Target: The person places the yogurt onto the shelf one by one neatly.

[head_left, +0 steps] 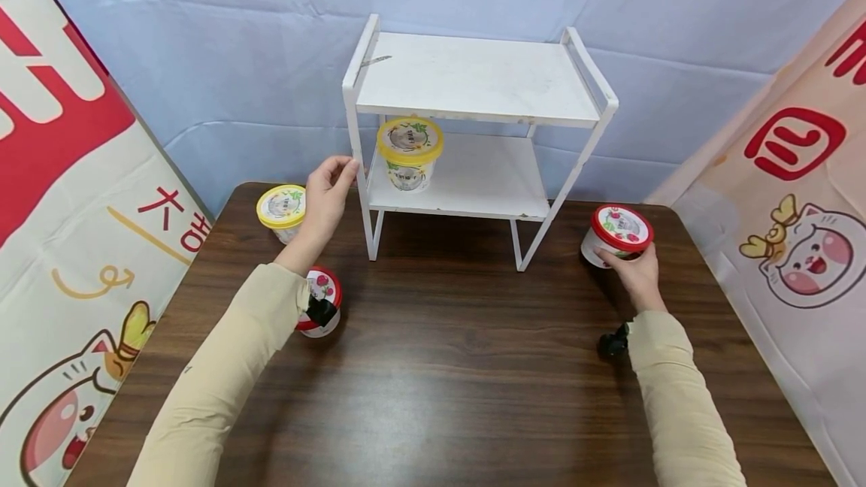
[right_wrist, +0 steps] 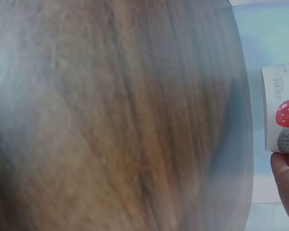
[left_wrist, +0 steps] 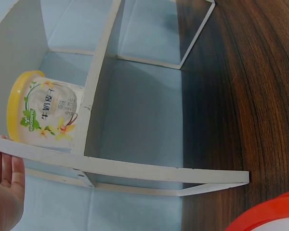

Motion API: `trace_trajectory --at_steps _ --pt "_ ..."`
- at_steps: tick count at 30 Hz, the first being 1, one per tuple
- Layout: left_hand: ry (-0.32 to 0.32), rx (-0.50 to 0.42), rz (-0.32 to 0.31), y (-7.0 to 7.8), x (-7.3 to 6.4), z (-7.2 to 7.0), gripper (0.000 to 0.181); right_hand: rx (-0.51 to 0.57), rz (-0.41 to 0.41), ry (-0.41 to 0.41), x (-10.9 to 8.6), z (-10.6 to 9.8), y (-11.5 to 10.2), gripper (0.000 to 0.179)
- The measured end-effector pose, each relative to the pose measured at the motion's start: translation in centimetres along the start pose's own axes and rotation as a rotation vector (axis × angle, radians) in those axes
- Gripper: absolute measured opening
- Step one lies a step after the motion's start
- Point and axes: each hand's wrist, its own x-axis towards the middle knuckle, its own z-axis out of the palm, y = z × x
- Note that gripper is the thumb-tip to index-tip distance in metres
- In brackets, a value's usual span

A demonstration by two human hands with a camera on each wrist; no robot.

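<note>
My left hand (head_left: 329, 190) holds the left upright of the white two-tier shelf (head_left: 473, 81), its fingers at the post in the left wrist view too. Beside that post, on the lower tier, stands a yellow-lidded tub (head_left: 410, 156), its flower-printed side facing out in the left wrist view. With my right hand (head_left: 637, 269) I grip a red-lidded tub (head_left: 621, 230) at the right of the table, thumb and fingers round its side. Its strawberry print shows at the edge of the right wrist view.
Another yellow-lidded tub (head_left: 282, 207) stands on the dark wooden table (head_left: 433, 367) behind my left wrist. Below my left forearm is a second red-lidded tub (head_left: 326, 288), partly hidden by the sleeve. Printed banners flank both sides, and a pale blue cloth (head_left: 223, 58) hangs behind.
</note>
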Motion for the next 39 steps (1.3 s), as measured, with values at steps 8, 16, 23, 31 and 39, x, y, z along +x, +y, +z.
trace_trajectory --at_steps 8,16,23,31,39 --pt "0.004 0.003 -0.001 0.0 0.0 0.0 0.023 -0.017 -0.003 -0.026 -0.1 -0.6 -0.2 0.087" --pt "0.005 -0.002 -0.011 0.0 0.0 0.0 0.023 -0.059 -0.021 -0.052 -0.8 -1.2 -1.0 0.089" --pt "0.004 -0.004 -0.013 0.3 -0.1 0.1 0.023 -0.112 -0.066 -0.07 -1.3 -1.7 -1.0 0.09" --pt "-0.002 0.001 -0.018 0.4 -0.1 0.1 0.024 -0.157 -0.103 -0.1 -1.7 -2.1 -1.0 0.09" --pt "-0.002 -0.002 -0.025 0.4 -0.1 0.1 0.024 -0.196 -0.147 -0.1 -2.2 -2.2 -1.4 0.089"
